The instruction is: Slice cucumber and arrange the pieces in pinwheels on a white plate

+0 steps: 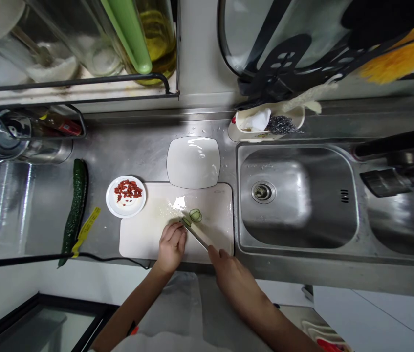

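Gripping the knife (196, 235) by its handle, the right hand (229, 270) slants the blade across the white cutting board (142, 240), its tip end beside the left hand (171, 246), whose fingers are curled; whether they hold anything, I cannot tell. The cucumber slices (195, 215) lie on the board just beyond the blade, thin, round and pale with dark green rims, partly overlapping. A round white plate (110, 201), at the board's far left corner, contains small red pieces (128, 188). A cream caddy (236, 132) behind the sink (298, 222) holds white material (259, 120) and dark scouring mesh (282, 125); a shelf bottle (157, 41) contains yellow liquid.
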Tool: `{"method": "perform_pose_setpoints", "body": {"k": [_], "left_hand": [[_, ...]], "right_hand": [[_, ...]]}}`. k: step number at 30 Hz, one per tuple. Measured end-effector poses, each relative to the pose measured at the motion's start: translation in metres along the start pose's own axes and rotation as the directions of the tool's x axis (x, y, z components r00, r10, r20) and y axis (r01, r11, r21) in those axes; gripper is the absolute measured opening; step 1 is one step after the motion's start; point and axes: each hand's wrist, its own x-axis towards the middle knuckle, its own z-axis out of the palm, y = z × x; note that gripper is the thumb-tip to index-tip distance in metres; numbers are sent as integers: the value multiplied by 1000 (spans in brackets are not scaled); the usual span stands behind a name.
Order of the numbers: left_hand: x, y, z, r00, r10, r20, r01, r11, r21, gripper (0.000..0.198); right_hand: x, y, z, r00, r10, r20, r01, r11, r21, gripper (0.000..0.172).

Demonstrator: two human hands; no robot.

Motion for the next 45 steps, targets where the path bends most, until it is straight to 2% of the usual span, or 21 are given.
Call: {"method": "perform_pose_setpoints", "body": {"k": [10, 19, 24, 30, 45], "left_hand": [[0, -1, 0, 999, 51, -18, -51, 998, 30, 17], [-1, -3, 3, 998, 53, -26, -53, 998, 26, 19], [1, -1, 1, 998, 60, -21, -59, 998, 29, 19], [0, -2, 2, 999, 47, -14, -47, 999, 23, 19], [-1, 0, 2, 1000, 14, 7, -14, 1000, 10, 19]], "right_hand": [[6, 1, -7, 999, -32, 14, 32, 999, -7, 42], [10, -2, -4, 998, -41, -48, 38, 997, -62, 34], [16, -3, -2, 998, -43, -39, 40, 997, -64, 30], [23, -6, -2, 998, -41, -40, 40, 998, -40, 33], [46, -6, 20, 994, -43, -101, 43, 999, -2, 37]]}}
